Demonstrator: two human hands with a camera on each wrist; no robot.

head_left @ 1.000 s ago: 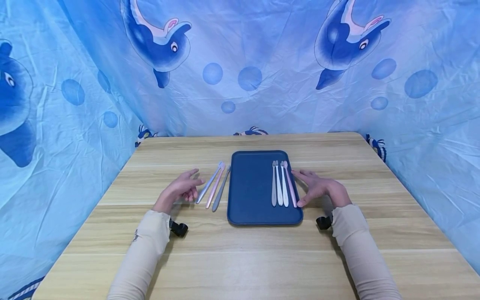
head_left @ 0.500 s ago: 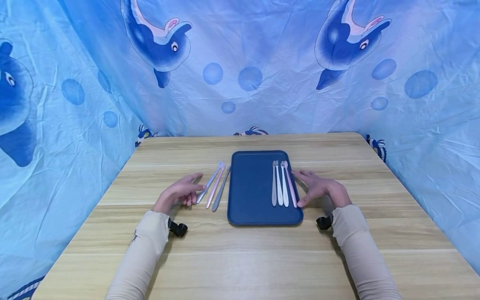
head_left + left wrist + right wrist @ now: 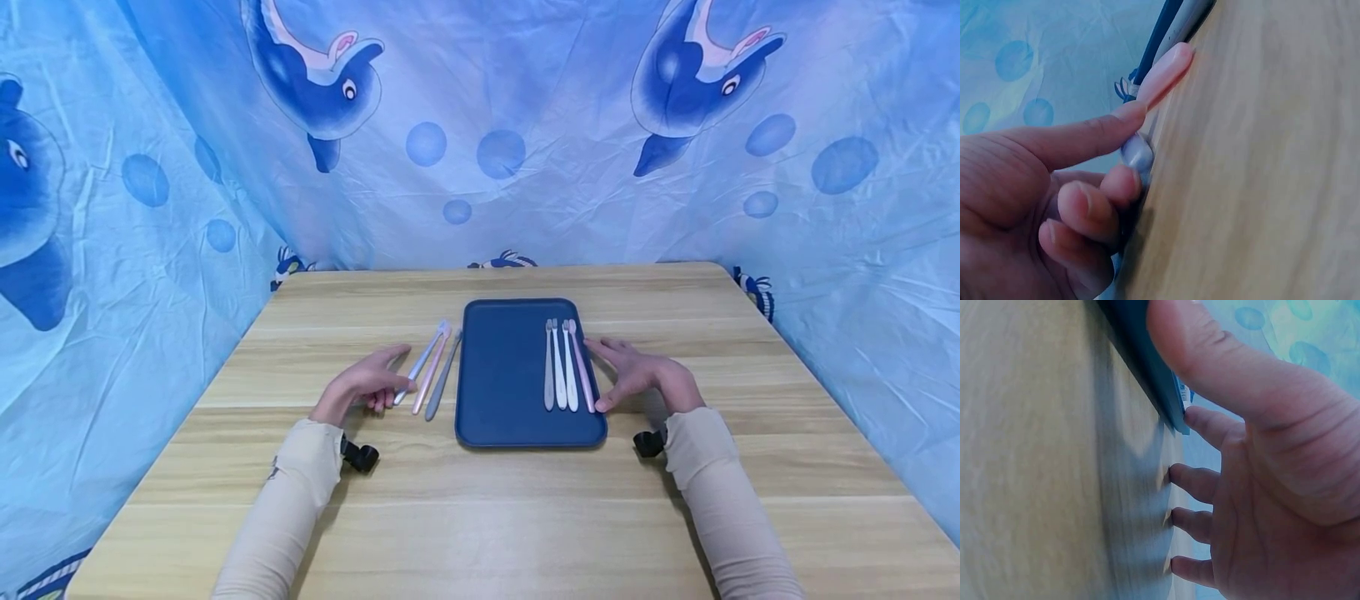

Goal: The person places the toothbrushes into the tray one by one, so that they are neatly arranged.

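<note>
In the head view my left hand (image 3: 367, 385) reaches over a light blue toothbrush (image 3: 417, 364), the leftmost of three lying left of the tray. Its thumb crosses the handle, while the index finger extends left of it. The left wrist view shows the thumb beside a pink handle (image 3: 1163, 75) and curled fingers close to the end of the lilac-blue handle (image 3: 1137, 152). My right hand (image 3: 637, 377) rests at the right rim of the dark blue tray (image 3: 498, 375), index finger and thumb spread along it. Nearby on the tray lies a pink toothbrush (image 3: 581, 367).
Two white toothbrushes (image 3: 570, 367) and a grey one (image 3: 548, 367) lie alongside in the tray's right half. A pink toothbrush (image 3: 431, 371) and a dark grey one (image 3: 444, 375) lie between left hand and tray. A dolphin-print curtain (image 3: 480, 167) surrounds the wooden table (image 3: 480, 517).
My left thumb has come down and right across the light blue toothbrush, and the index finger has shifted slightly right. The right hand, tray and toothbrushes stay in place.
</note>
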